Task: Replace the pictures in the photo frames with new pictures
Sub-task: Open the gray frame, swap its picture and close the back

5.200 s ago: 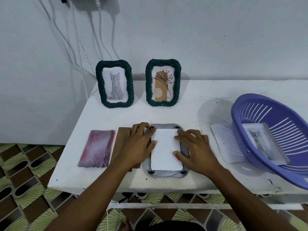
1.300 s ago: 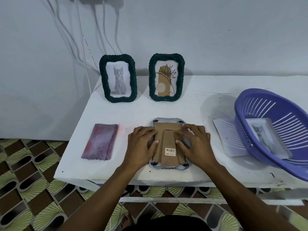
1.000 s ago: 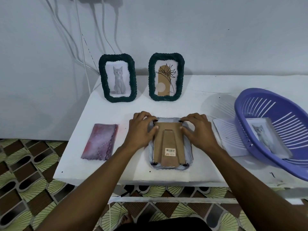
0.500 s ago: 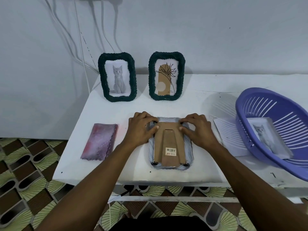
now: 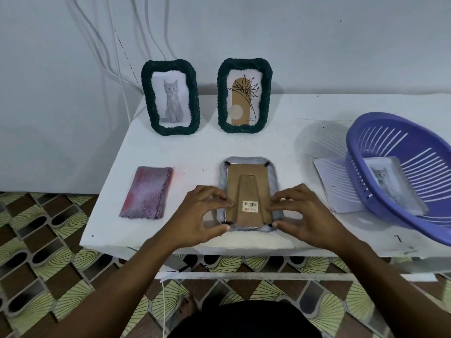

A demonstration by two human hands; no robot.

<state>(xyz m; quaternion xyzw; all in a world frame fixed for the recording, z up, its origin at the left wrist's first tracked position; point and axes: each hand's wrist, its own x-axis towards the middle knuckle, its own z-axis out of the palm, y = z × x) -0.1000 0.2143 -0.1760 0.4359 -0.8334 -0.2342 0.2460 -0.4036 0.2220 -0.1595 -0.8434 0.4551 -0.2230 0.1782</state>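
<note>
While the left hand (image 5: 203, 217) and right hand (image 5: 301, 213) pinch the near corners of the grey frame (image 5: 249, 195), it lies face down between them on the tabletop (image 5: 195, 152), long axis running away from the person. Beyond, two green frames (image 5: 170, 97) stand upright.

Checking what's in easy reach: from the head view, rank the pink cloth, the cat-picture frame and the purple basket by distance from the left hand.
From the left hand:
1. Pink cloth, just left.
2. Cat-picture frame, behind, standing by the wall.
3. Purple basket, far right.
</note>
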